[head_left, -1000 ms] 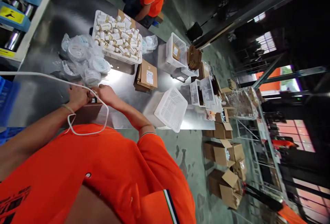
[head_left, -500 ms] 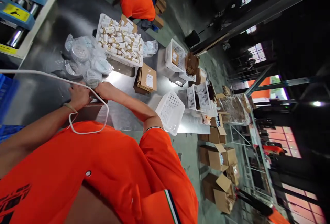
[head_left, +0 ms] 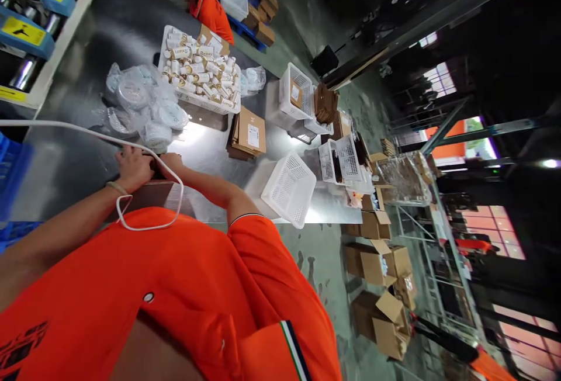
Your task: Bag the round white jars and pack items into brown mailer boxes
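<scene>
My left hand (head_left: 134,168), with a band at the wrist, has its fingers curled at the top of a brown cardboard box (head_left: 151,194) close to my body. My right hand (head_left: 172,165) grips the opposite side of the same box, its fingers partly hidden. A white cable (head_left: 94,132) crosses in front of both hands and loops down over my orange shirt. Just beyond my hands lie several round items in clear bubble wrap (head_left: 149,103). What is inside the box cannot be made out.
A white basket (head_left: 201,103) full of small bottles stands further back on the metal table (head_left: 205,191). Flat cardboard mailers (head_left: 249,132) and a white perforated basket (head_left: 291,191) are to the right. A roller conveyor (head_left: 65,42) borders the left. Another person (head_left: 214,16) is beyond.
My right forearm has drawn in closer to my body, and my hands have shifted slightly on the box. The person across the table has moved left.
</scene>
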Available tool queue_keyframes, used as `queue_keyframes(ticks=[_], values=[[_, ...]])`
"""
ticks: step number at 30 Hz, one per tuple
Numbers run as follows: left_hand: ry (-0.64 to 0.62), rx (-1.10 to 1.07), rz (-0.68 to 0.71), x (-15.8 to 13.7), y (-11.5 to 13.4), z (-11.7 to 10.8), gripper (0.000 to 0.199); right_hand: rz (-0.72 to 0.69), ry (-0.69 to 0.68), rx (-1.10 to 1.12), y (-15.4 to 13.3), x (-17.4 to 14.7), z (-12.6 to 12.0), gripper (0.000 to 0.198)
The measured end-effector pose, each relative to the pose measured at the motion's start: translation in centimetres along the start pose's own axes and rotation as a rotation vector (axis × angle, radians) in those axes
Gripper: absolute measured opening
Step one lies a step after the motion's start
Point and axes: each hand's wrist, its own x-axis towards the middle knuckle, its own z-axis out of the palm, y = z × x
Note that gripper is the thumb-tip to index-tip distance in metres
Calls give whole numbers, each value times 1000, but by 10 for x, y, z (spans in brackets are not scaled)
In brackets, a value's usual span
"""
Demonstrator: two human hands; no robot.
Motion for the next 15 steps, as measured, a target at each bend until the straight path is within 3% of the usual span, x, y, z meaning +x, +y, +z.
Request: queue_keyframes(ticks=[5,8,10,15], values=[[-50,35,-1,2,-2,-3,25,-63,10,-72,31,-16,-20,12],[-59,57,9,3,-2,-2,14,44,61,-43,58,-31,-25,25],[-58,56,13,4,-3,2,13,74,29,13,64,-33,-17,23],[-59,-58,15,10,-15,10,21,-63,-17,39,46,-22,13,15]])
